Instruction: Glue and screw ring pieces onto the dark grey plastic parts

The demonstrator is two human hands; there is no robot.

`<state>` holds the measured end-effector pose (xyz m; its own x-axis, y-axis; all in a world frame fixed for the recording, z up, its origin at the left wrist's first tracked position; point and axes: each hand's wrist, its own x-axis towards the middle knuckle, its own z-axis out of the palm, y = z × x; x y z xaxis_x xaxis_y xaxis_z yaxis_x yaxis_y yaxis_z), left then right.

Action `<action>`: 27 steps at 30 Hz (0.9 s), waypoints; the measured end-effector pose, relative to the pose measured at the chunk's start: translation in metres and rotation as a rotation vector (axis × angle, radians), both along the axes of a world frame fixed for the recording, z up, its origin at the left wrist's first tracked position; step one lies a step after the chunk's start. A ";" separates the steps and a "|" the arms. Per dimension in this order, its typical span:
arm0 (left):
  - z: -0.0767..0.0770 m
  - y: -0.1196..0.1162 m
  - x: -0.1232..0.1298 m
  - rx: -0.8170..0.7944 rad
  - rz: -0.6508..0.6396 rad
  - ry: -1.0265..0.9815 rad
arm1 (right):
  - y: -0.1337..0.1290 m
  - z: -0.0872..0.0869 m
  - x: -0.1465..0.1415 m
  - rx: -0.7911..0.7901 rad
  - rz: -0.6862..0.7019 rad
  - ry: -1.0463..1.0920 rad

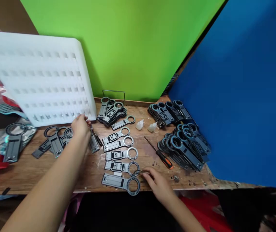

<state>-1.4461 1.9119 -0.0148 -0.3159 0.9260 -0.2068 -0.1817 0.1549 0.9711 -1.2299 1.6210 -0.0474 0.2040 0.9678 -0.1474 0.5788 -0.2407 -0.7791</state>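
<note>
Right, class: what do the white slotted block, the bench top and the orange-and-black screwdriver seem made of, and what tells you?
White slotted block: probably plastic foam, matt; it is thick, with rows of small openings.
Bench top: wood, worn; brown grain and dark stains show.
Orange-and-black screwdriver: handle likely plastic or rubber, judging by its colours; the slim shaft is probably metal, its finish unclear.

Workshop; scuffed bench (94, 180), piled parts (180, 145)

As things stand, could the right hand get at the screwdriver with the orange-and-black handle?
Probably yes: the right hand is close to the orange-and-black-handled screwdriver, with nothing large between. It seems to pinch a thin dark object, though, which might hinder gripping.
</note>
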 end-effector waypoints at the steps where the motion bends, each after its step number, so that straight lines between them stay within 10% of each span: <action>1: -0.003 -0.025 0.003 0.064 -0.084 0.063 | 0.005 -0.001 -0.003 0.011 0.005 -0.007; 6: -0.033 -0.146 0.009 0.277 -0.749 0.369 | 0.031 -0.007 -0.011 0.061 0.037 -0.082; 10: -0.053 -0.178 0.008 0.613 -1.215 1.006 | 0.040 -0.012 -0.015 0.087 0.144 -0.206; 27: -0.054 -0.173 0.013 0.827 -1.211 1.387 | 0.048 -0.014 -0.014 0.192 0.242 -0.468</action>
<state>-1.4331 1.7393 -0.0685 0.8799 0.4675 0.0845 0.4407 -0.8696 0.2226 -1.2434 1.6688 -0.0614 -0.0255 0.9957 0.0887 0.8943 0.0624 -0.4431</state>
